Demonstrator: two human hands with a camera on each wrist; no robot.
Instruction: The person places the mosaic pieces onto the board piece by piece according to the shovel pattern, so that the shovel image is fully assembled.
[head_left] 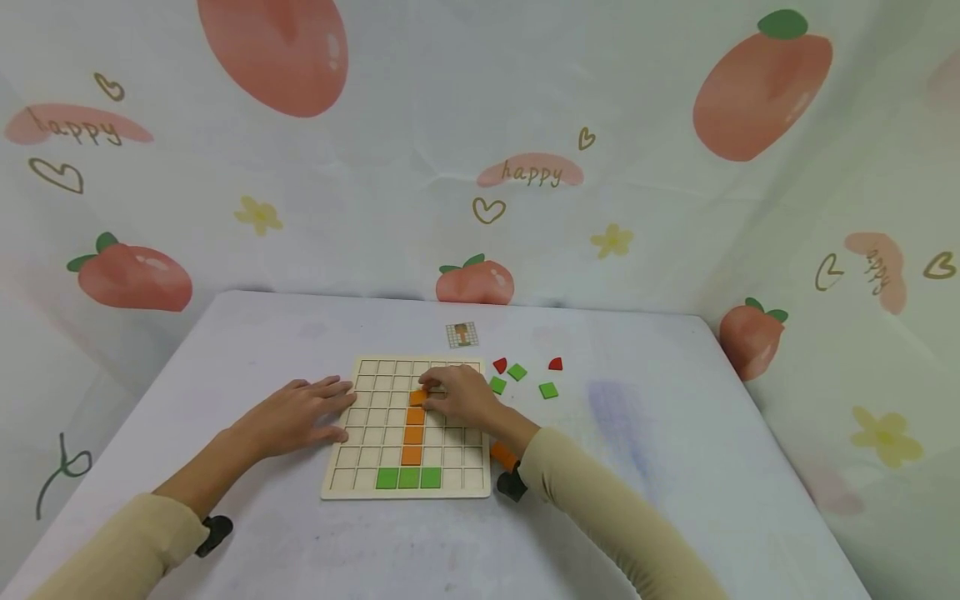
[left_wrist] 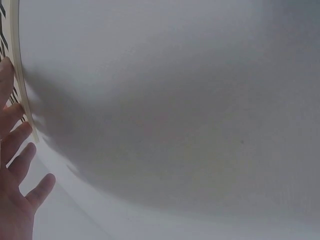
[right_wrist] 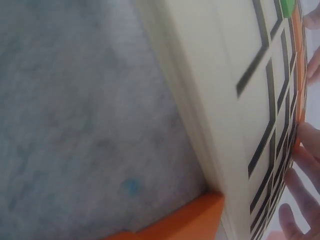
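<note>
A pale wooden grid board (head_left: 341, 478) lies on the white table. Three green square tiles (head_left: 408, 477) form a row near its front edge, with a column of orange square tiles (head_left: 413, 435) rising from the middle one. At the column's far end, my right hand (head_left: 463, 398) pinches an orange square tile (head_left: 417, 398) between thumb and fingers, against the board. My left hand (head_left: 292, 419) rests with outstretched fingers on the board's left edge; the left wrist view shows its fingertips (left_wrist: 19, 131) there. Part of the board is hidden beneath the right hand.
Loose green squares (head_left: 549, 390) and red quarter-round pieces (head_left: 556, 364) lie right of the board. Orange pieces (head_left: 503, 455) sit against its right edge, partly behind the right wrist. A small pattern card (head_left: 462, 335) lies behind the board, before a fruit-printed cloth backdrop (head_left: 390, 217).
</note>
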